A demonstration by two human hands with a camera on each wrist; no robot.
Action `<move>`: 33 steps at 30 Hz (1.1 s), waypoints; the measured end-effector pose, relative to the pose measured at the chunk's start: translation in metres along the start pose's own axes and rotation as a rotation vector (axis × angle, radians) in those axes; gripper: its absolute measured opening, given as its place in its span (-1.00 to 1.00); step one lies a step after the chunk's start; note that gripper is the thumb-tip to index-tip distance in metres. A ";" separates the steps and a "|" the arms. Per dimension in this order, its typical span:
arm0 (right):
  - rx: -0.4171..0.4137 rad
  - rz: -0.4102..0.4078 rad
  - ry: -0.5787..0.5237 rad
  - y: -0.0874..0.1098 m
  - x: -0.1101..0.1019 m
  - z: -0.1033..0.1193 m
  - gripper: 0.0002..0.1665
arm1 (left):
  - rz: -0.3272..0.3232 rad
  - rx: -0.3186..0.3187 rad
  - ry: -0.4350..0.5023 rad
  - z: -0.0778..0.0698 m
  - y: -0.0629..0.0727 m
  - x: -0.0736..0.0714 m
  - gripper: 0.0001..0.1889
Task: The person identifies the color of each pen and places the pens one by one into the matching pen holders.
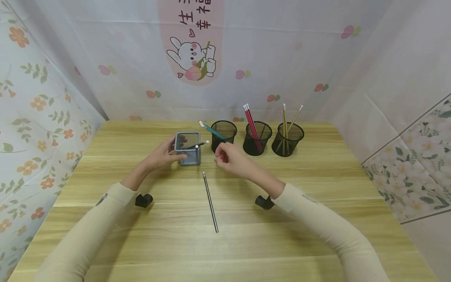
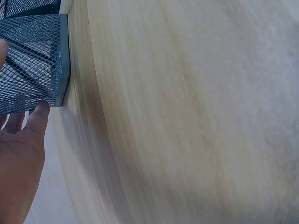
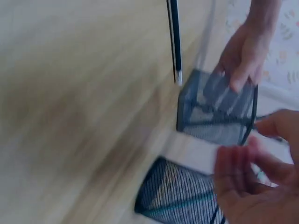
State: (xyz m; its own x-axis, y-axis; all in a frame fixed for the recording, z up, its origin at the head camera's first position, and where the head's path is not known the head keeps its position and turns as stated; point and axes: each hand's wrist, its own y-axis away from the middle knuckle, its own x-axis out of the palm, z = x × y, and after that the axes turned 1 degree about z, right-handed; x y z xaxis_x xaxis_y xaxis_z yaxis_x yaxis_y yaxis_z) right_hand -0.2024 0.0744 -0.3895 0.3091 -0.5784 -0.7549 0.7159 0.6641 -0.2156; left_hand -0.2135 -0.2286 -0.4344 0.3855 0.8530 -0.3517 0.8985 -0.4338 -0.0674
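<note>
On the left of the table stands a square grey mesh pencil cup (image 1: pixel 193 157), with black white-tipped pencils (image 1: pixel 199 145) leaning in it. My left hand (image 1: pixel 163 154) holds it from the left side, thumb across the front and other fingers behind. The left wrist view shows fingertips against the mesh cup (image 2: pixel 32 88). To the right of this cup, my right hand (image 1: pixel 235 161) hovers before a round black cup, fingers loosely bent and holding nothing. In the right wrist view the right hand (image 3: pixel 259 186) is partly blurred. One black pencil (image 1: pixel 210 201) lies on the table nearer me.
Three round black mesh cups stand at the back: one with teal pencils (image 1: pixel 215 131), one with red pencils (image 1: pixel 251 123), one with gold pencils (image 1: pixel 285 125). Two black fittings (image 1: pixel 143 200) sit by the forearms. A printed cloth (image 1: pixel 267 58) hangs behind the wooden table (image 1: pixel 169 243).
</note>
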 end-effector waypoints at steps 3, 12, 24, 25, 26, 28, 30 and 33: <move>0.046 0.118 0.048 0.004 0.011 0.003 -0.86 | -0.001 -0.004 -0.003 -0.001 0.000 0.000 -0.31; 0.154 0.211 0.076 0.010 0.036 0.017 -0.80 | -0.001 -0.015 -0.003 -0.001 -0.001 0.001 -0.29; 0.263 0.319 0.159 0.009 0.058 0.032 -0.56 | 0.000 -0.015 -0.013 -0.003 0.000 0.001 -0.29; 0.261 0.326 0.175 0.008 0.059 0.033 -0.53 | 0.002 -0.015 -0.014 -0.003 0.000 0.001 -0.29; 0.260 0.335 0.190 0.008 0.060 0.033 -0.50 | 0.004 -0.012 -0.013 -0.003 0.000 0.001 -0.29; 0.249 0.341 0.213 0.007 0.062 0.034 -0.49 | 0.005 -0.007 -0.005 -0.003 0.000 0.001 -0.30; 0.235 0.346 0.238 0.006 0.063 0.034 -0.50 | 0.002 -0.008 -0.004 -0.003 0.000 0.000 -0.30; 0.233 0.354 0.251 0.005 0.065 0.035 -0.55 | -0.003 -0.008 -0.007 -0.003 0.000 0.000 -0.29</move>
State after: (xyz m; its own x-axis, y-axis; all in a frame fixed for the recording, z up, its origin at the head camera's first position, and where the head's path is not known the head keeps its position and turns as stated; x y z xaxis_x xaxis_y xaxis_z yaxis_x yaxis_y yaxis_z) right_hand -0.1571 0.0236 -0.4175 0.4190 -0.1851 -0.8889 0.7238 0.6592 0.2040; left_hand -0.2132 -0.2276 -0.4319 0.3813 0.8522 -0.3584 0.9012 -0.4290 -0.0612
